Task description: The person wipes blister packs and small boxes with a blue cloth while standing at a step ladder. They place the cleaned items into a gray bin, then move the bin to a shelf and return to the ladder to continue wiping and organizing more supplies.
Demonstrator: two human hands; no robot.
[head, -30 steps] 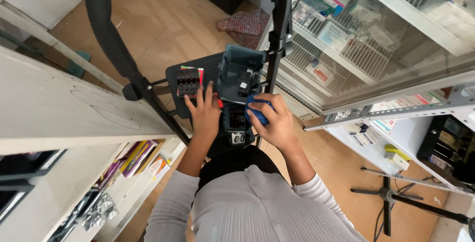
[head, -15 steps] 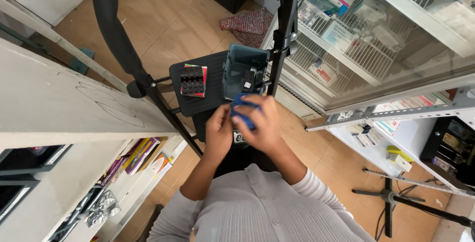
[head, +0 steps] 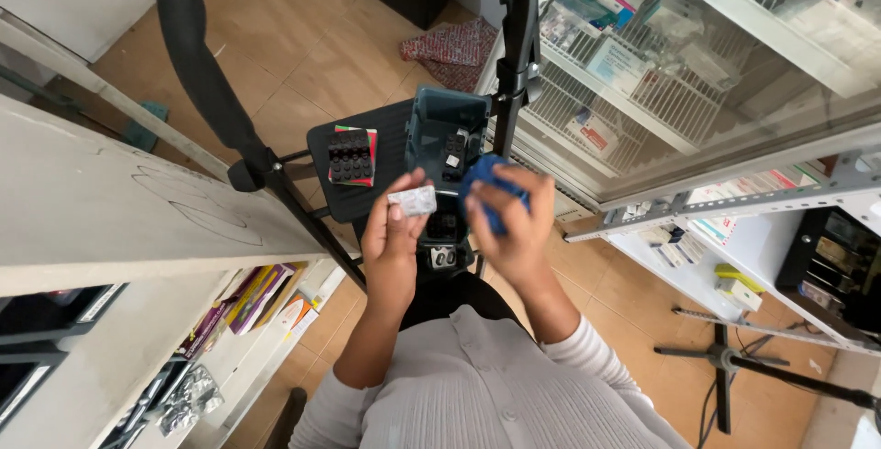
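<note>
My left hand (head: 393, 238) holds a small silvery blister strip (head: 412, 200) by its end, raised in front of my chest. Beside it my right hand (head: 516, 225) is closed around a crumpled blue cloth (head: 484, 188). Both hands hover just above a dark tray table (head: 385, 151) on a black stand. On the tray stands a teal open box (head: 447, 134) with dark blister strips inside, and a stack of dark blister packs (head: 351, 155) lies to its left.
A glass-fronted cabinet (head: 697, 64) with wire shelves of medicine boxes stands to the right. A pale counter (head: 101, 201) runs along the left, with shelves of packets (head: 248, 298) below it. A black stand pole (head: 516, 36) rises by the tray. A red cloth (head: 450, 45) lies on the tiled floor.
My hands have lifted off the tray toward my chest. The left hand now holds a silvery blister strip; the right hand keeps the blue cloth.
</note>
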